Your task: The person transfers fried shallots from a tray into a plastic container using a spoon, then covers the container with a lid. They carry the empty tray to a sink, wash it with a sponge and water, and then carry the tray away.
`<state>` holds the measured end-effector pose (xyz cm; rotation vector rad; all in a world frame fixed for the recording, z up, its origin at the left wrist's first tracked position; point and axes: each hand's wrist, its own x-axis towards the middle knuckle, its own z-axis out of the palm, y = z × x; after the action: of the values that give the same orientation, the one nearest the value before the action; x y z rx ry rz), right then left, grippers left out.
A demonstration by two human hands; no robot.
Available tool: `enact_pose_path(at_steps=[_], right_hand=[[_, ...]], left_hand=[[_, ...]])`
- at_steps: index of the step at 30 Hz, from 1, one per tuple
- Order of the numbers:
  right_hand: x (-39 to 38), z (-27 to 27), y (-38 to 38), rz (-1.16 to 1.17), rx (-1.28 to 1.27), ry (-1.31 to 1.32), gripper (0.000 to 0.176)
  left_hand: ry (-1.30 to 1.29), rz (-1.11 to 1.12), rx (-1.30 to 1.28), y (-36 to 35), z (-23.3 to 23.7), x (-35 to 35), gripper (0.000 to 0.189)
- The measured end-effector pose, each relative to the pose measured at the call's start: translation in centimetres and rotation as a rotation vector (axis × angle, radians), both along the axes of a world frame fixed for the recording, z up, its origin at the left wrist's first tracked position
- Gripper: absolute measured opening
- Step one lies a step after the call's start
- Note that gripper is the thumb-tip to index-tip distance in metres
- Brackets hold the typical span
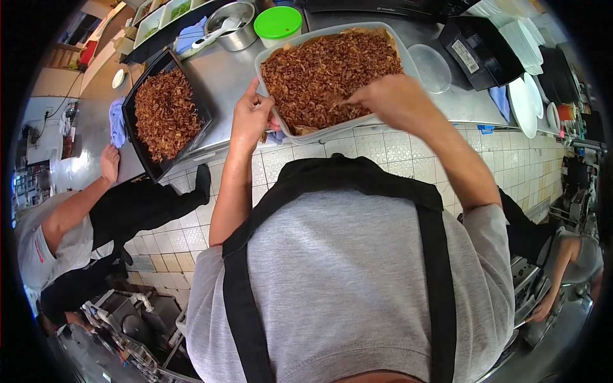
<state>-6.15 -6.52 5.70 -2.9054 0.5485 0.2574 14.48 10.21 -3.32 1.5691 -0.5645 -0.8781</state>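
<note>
A clear plastic container [410, 67], lined with brown paper, stands at the counter's front edge. Brown crispy shreds that look like fried onions [325, 67] fill it almost to the rim. My left hand [251, 116] grips the container's near left corner, thumb over the rim. Over the container's right side is my right hand [397, 101], smeared by motion. Its fingertips point left and down at the shreds; whether they hold any is hidden. To the left, a black tray [203, 113] holds a heap of the same shreds, apart from both hands.
Behind the container are a green-lidded tub [278, 23] and a steel pot [237, 39] with a white-handled utensil [217, 33]. A round clear lid [429, 69] and a black bin [480, 52] lie right. Another person's hand [110, 163] rests at the counter's left edge.
</note>
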Motion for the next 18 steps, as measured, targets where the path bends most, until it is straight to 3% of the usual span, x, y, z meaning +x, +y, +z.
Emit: enact_pose_path(at_steps=[3,11,15,18], right_hand=[[-2.2,4.0,-1.0,-0.101,-0.089,0.063,0.029],[-5.8,0.5,-5.2,-0.187,-0.072,0.107,0.022],[-7.5,1.7,-6.1,-0.226,-0.194,0.141,0.025],[-8.0,4.0,-5.3,-0.219,-0.205,0.022,0.03]], left_hand=[[-0.055,-0.033,0.035,0.2,0.2,-0.2,0.068],[-0.107,-0.006,0.045,0.1,0.1,-0.2,0.068],[-0.129,-0.014,0.042,0.0,-0.1,-0.1,0.069],[-0.143,-0.02,0.044,0.0,-0.1,-0.2,0.069]])
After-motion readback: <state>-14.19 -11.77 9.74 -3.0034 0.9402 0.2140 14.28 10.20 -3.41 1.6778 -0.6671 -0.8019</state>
